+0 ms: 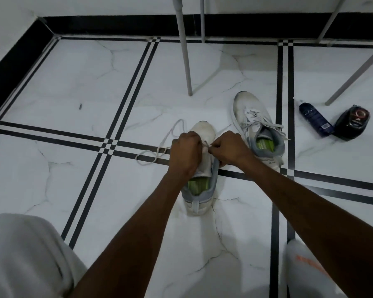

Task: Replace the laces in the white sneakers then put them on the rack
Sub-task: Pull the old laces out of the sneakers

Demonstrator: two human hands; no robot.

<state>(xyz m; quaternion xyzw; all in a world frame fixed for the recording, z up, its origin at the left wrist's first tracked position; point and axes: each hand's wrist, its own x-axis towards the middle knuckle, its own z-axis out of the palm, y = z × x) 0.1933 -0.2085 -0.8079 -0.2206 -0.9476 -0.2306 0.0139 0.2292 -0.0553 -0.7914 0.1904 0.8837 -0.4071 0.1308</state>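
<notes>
I see the near sneaker [199, 186] on the floor [73, 87] between my arms, and both hands, the left hand [186, 147] and the right hand [226, 148], pinch the lace [159, 150] over its tongue, while the loose end trails to the left. I judge the lace soft, limp and light, so it is best taken close to its stiff tip. The shoe itself is light and may slide on the smooth tiles; the far sneaker [258, 127], already laced, lies to the right.

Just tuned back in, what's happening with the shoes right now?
A person crouches over the near sneaker on the tiled floor, both hands at its eyelets. The left hand and right hand each pinch the lace, whose loose end loops out to the left on the floor. The second sneaker sits laced to the right, untouched. A dark bottle and a dark container lie further right. No rack is identifiable.
</notes>
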